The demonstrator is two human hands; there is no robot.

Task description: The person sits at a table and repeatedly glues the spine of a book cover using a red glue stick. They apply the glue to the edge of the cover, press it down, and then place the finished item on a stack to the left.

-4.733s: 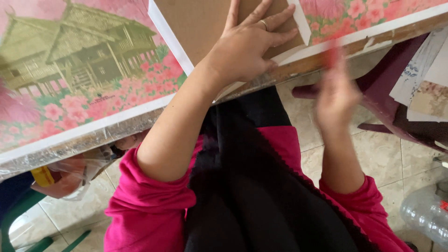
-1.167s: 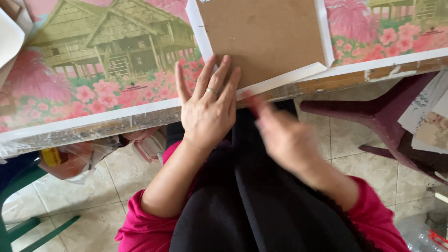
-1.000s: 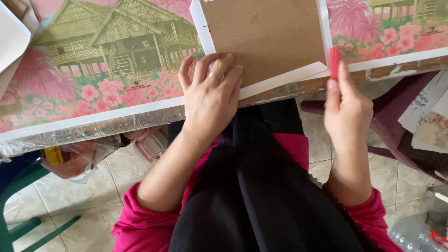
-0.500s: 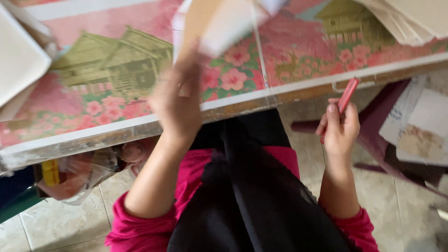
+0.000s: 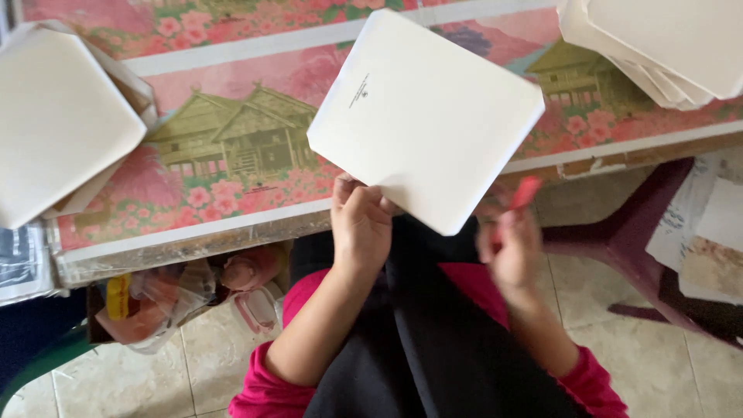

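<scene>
We are raising our left hand (image 5: 360, 224) in front of us, forearm bare below a pushed-up pink sleeve, fingers curling in a pinch with the thumb on top. Our right hand (image 5: 511, 244) is hanging lower to the side, blurred, fingers closing in a loose grip.

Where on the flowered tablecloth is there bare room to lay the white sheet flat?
Free: the house-print stretch of the flowered tablecloth between the square white stack at left and the white rectangular sheet pinched by the left hand. Crowded: the upper-right corner, under fanned white sheets. The right hand, blurred, holds a red pen.
</scene>
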